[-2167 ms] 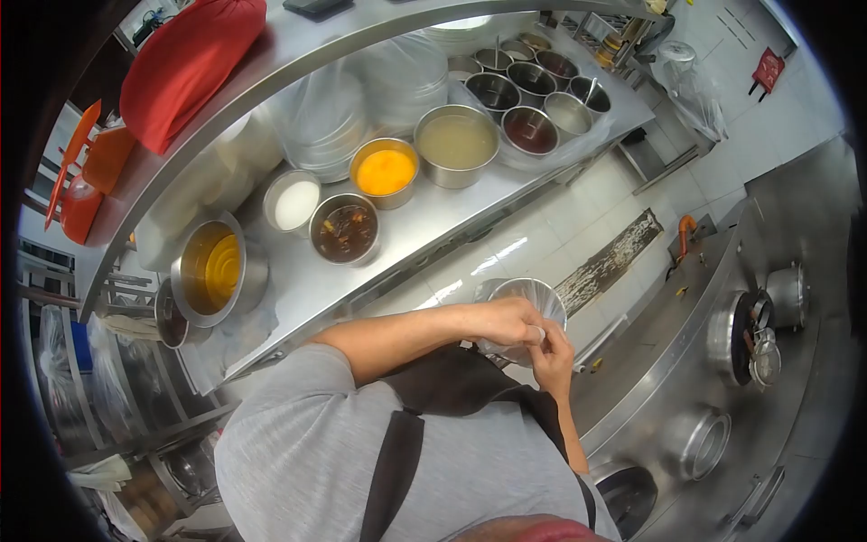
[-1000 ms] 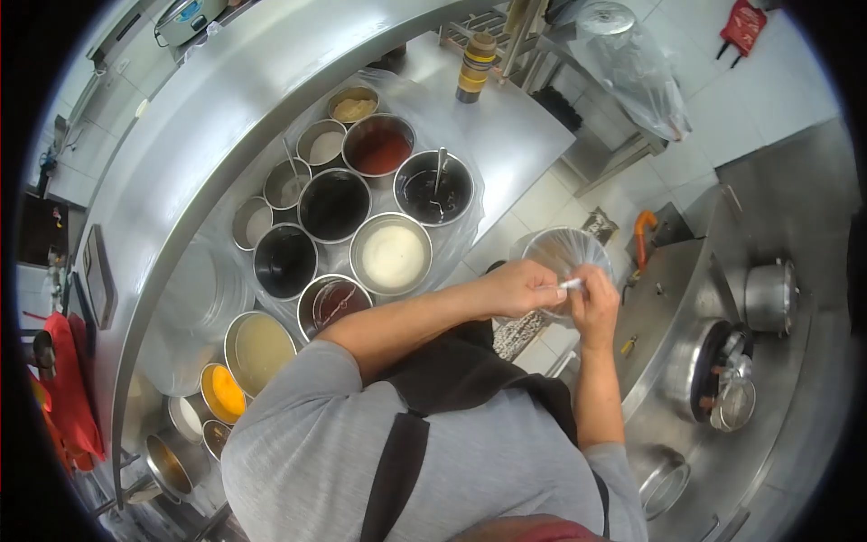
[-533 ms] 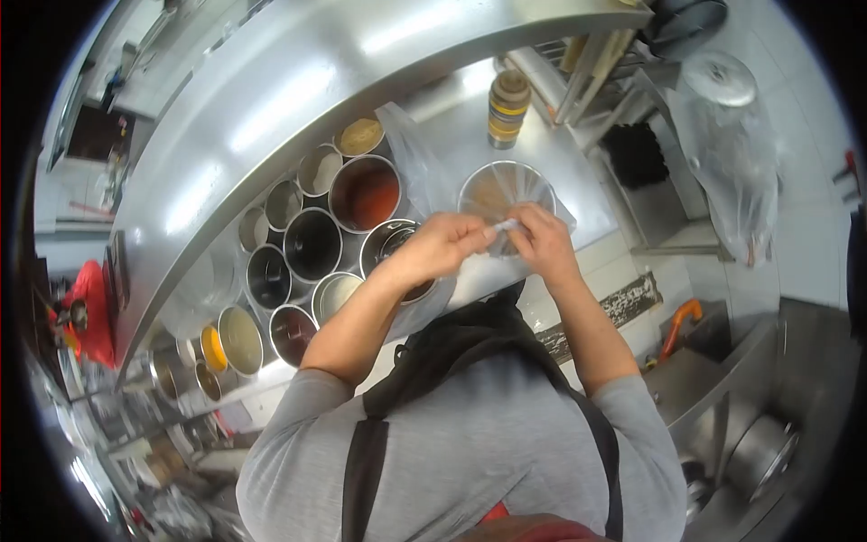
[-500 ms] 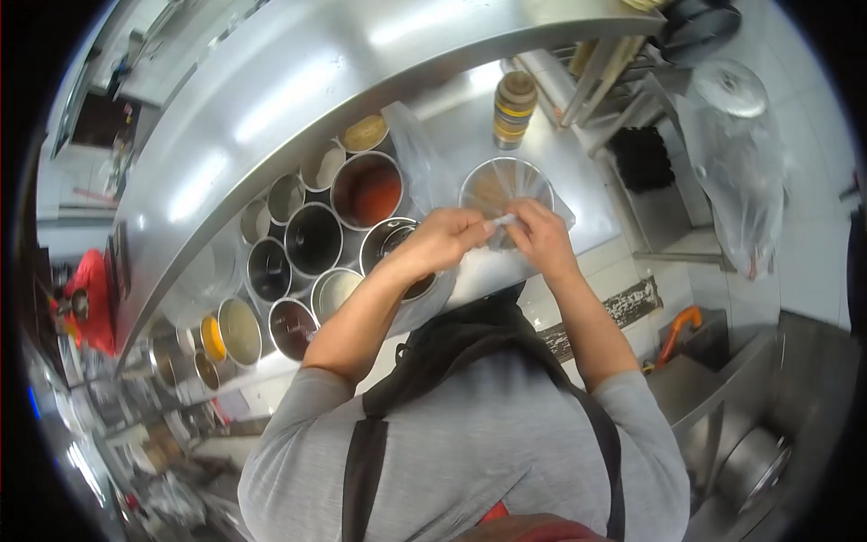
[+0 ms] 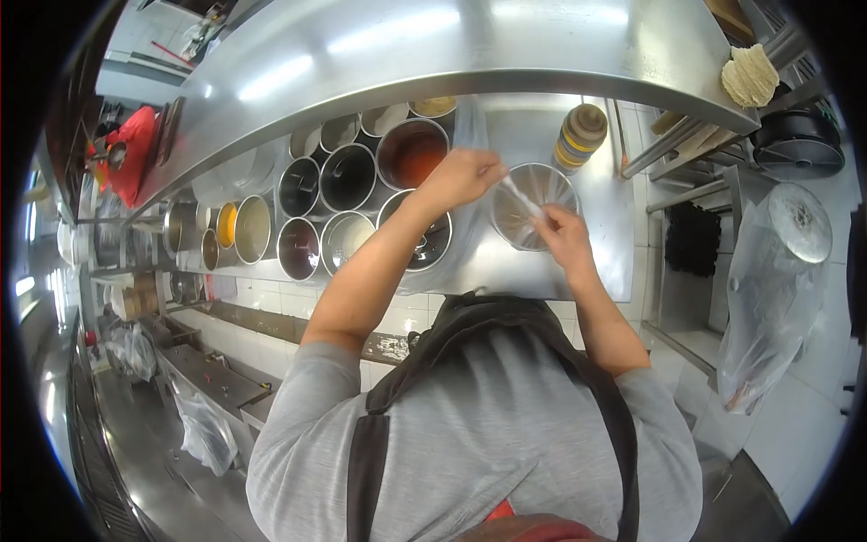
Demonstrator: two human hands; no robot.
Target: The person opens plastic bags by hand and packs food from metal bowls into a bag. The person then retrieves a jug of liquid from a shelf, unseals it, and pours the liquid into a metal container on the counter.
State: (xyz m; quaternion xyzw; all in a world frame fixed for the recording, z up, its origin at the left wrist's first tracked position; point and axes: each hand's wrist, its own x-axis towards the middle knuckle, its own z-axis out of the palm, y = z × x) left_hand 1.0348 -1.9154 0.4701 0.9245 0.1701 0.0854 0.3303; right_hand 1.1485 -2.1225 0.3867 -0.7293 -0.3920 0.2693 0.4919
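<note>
A round metal pot stands on the steel counter in front of me, with clear plastic stretched in folds over its mouth. The plastic bag gathers into a twisted strand above the pot. My left hand pinches one end of that strand, above and left of the pot. Lower down, at the pot's near right side, my right hand has its fingers closed on the strand's other end. What is inside the pot looks brownish and blurred through the plastic.
Several metal pots stand to the left, one with red liquid, another with dark liquid. A ribbed brown and yellow bottle stands behind the covered pot. A steel shelf overhangs the counter's back. Plastic-wrapped goods are at right.
My hands have moved apart, the left one up and away, drawing the twisted plastic out between them. The head view has turned, so the counter now lies straighter across.
</note>
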